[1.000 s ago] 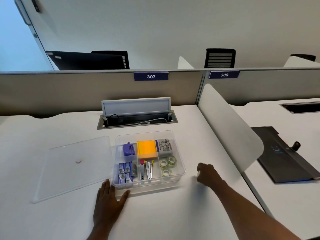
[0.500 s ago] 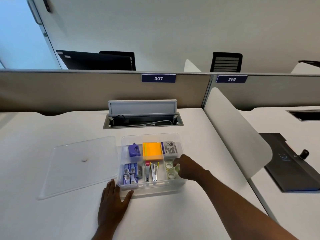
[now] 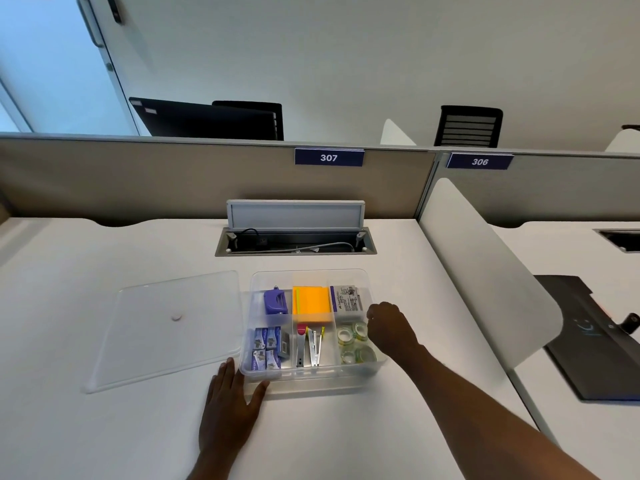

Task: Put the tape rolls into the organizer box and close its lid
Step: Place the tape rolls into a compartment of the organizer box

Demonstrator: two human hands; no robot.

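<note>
Organizer box (image 3: 313, 374) on white bench (image 3: 104, 254), uncovered. Lid (image 3: 166, 327) flat on bench, touching box's left side. Tape rolls (image 3: 355, 342) in front-right compartment, four visible, clustered. My left hand (image 3: 230, 401) flat on bench at box's front-left corner, fingers (image 3: 227, 370) spread, thumb against front wall. My right hand (image 3: 389, 327) over box's right rim just beside rolls, fingers curled downward; cannot tell whether pinching anything. Orange sticky notes (image 3: 311, 303) in rear-centre compartment.
</note>
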